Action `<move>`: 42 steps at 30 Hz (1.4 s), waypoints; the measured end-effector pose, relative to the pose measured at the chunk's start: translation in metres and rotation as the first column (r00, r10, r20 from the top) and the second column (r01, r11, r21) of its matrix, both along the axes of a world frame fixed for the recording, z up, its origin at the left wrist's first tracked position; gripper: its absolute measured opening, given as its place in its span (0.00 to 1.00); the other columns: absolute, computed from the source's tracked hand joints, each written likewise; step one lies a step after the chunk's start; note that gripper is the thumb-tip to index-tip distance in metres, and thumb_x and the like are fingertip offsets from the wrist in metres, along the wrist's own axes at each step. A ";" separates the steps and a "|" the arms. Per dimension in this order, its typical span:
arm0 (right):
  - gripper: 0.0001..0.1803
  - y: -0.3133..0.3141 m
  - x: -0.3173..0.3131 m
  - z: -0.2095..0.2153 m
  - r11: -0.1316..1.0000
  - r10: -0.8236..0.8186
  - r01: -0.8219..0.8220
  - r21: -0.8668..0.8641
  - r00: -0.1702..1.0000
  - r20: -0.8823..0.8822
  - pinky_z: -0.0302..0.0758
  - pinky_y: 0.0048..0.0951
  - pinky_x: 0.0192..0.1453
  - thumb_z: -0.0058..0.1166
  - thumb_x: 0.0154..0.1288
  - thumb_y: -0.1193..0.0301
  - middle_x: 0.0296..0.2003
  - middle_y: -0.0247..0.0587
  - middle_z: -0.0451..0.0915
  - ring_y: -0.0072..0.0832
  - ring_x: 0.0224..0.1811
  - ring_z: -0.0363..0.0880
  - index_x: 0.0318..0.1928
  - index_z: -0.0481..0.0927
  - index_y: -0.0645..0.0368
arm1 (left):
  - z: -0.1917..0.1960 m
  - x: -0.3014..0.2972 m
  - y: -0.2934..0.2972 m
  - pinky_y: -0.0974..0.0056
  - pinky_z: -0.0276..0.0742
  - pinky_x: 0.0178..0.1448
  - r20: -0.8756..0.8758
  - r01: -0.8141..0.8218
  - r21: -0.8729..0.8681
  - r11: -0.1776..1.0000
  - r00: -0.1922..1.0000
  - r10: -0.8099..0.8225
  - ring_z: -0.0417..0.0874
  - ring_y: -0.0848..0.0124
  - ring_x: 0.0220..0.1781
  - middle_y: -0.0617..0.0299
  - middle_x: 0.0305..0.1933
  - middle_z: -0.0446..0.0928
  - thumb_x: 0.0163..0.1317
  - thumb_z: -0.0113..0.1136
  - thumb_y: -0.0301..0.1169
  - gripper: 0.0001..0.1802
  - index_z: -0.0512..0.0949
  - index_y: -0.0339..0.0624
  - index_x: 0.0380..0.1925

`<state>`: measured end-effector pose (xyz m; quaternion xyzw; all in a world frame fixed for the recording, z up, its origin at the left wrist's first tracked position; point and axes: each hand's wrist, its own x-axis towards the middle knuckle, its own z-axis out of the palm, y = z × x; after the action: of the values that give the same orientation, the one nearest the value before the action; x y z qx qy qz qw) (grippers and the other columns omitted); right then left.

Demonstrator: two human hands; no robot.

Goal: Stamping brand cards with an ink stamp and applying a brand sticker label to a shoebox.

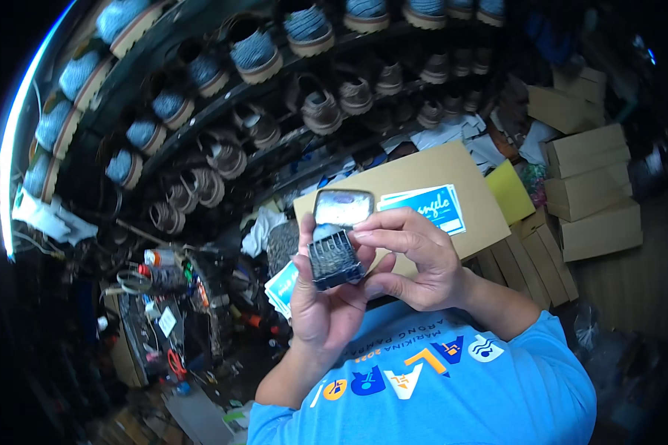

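Observation:
My left hand (321, 304) is wrapped round a small black slotted case (334, 261), which lies across its palm and fingers, tilted. My right hand (412, 259) comes in from the right, fingers bent, with its index fingertip at the case's upper right corner and its thumb by the lower right side. Just beyond the case is a shiny rectangular metal tin or lid (344, 208) with rounded corners. Whether it is joined to the case cannot be made out. Blue-and-white printed cards (432, 210) lie in a stack under and beyond my right hand.
A brown cardboard sheet or box top (467, 167) lies under the cards. More blue cards (280, 291) sit left of my wrist. Shelves of blue and brown shoes (256, 55) curve across the back. Cardboard boxes (597, 189) are stacked at right; cluttered tools, with red-handled scissors (176, 363), lie at left.

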<state>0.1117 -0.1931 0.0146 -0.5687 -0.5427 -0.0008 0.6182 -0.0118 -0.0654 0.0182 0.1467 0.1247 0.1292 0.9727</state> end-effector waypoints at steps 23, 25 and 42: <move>0.20 -0.006 0.007 -0.017 0.985 0.157 -0.142 0.097 0.971 -0.177 0.76 0.34 0.55 0.67 0.58 0.77 0.55 0.50 0.76 0.35 0.53 0.77 0.52 0.80 0.53 | -0.013 0.003 -0.012 0.40 0.66 0.71 -0.142 0.181 -0.016 0.983 0.973 -0.181 0.71 0.54 0.69 0.56 0.69 0.65 0.64 0.57 0.60 0.36 0.60 0.68 0.68; 0.19 -0.005 0.009 -0.020 0.979 0.185 -0.169 0.116 0.971 -0.153 0.77 0.33 0.54 0.66 0.59 0.79 0.55 0.50 0.76 0.34 0.53 0.76 0.52 0.81 0.52 | -0.012 0.005 -0.013 0.40 0.66 0.71 -0.145 0.175 -0.024 0.984 0.974 -0.176 0.71 0.54 0.68 0.56 0.69 0.65 0.63 0.58 0.60 0.36 0.60 0.68 0.68; 0.17 -0.003 -0.001 -0.015 0.971 0.205 -0.155 0.181 0.929 -0.308 0.74 0.35 0.60 0.63 0.62 0.79 0.57 0.45 0.72 0.36 0.59 0.73 0.51 0.82 0.51 | -0.016 0.000 -0.013 0.40 0.67 0.70 -0.202 0.155 -0.045 0.987 0.966 -0.161 0.67 0.56 0.71 0.57 0.69 0.65 0.61 0.60 0.61 0.37 0.61 0.68 0.66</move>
<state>0.1111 -0.1966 0.0001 -0.4594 -0.4820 0.1078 0.7383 -0.0114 -0.0787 0.0021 0.1547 0.2139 0.0336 0.9640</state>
